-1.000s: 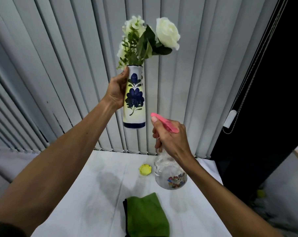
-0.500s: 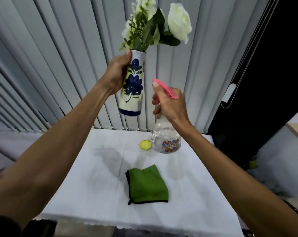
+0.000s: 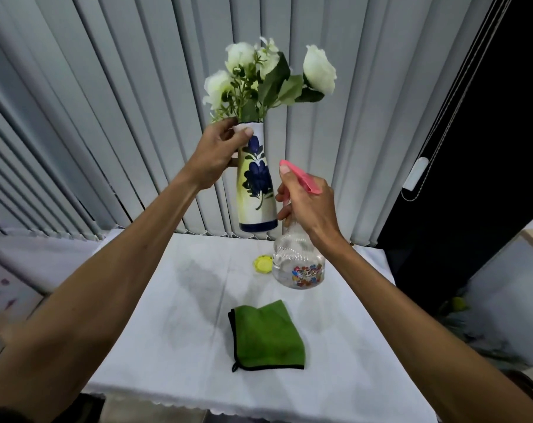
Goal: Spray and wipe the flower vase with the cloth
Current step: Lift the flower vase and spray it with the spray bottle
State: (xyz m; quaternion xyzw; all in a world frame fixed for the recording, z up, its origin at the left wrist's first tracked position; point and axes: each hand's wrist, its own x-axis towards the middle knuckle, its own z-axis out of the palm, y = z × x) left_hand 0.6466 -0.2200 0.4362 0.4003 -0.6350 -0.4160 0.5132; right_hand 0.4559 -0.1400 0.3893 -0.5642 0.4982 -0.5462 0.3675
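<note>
Head view shows the flower vase [image 3: 257, 181] held up in the air above the far edge of the table [image 3: 173, 331], just about upright, with the left hand [image 3: 216, 157] wrapped around its neck just under the rim, thumb across the front and fingers [image 3: 233, 162] curled behind. It looks like glazed ceramic: stiff, probably fairly heavy for one hand, breakable, and likely to turn slippery once wet, so the narrow neck seems the safest place to hold it. White flowers [image 3: 318, 71] with green leaves fill its mouth and make it top-heavy. At 3 o'clock of the vase, just beside it, the right hand [image 3: 308, 206] is closed around the neck of the spray bottle [image 3: 298, 264], a fingertip on the pink trigger head [image 3: 301, 178]. The clear bottle seems to hold some liquid low down, though the level is hard to read. The green cloth [image 3: 266, 337] lies folded on the table at 6 o'clock, untouched, and a yellow cap [image 3: 262, 264] sits near the bottle.
</note>
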